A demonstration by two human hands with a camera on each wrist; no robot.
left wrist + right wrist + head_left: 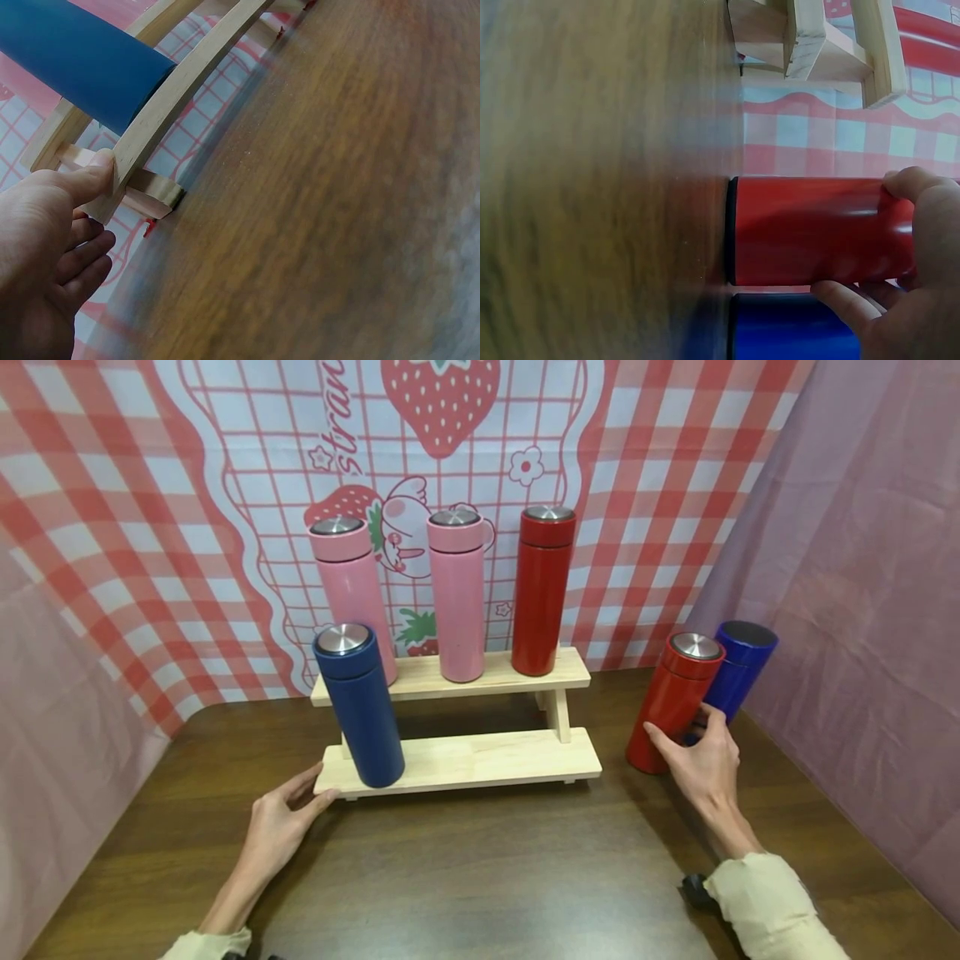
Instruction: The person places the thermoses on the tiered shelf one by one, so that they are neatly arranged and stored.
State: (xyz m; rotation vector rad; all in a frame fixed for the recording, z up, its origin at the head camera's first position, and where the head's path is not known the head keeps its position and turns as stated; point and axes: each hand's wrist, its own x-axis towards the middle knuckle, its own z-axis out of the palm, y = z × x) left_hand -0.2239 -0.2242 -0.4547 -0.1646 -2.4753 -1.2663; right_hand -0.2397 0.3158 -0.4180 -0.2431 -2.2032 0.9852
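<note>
My right hand grips a red thermos flask around its body, thumb on one side and fingers on the other. This flask stands upright at the table's right, its base at the wood in the right wrist view. Just behind it is a bright blue flask, partly hidden. My left hand pinches the left end of the lower step of a two-tier wooden stand, thumb on the front edge in the left wrist view. A navy flask stands on that step's left end.
On the upper step stand a left pink flask, a middle pink flask and another red flask. Behind the brown table hangs a strawberry-patterned cloth; plain pinkish cloth hangs at the right.
</note>
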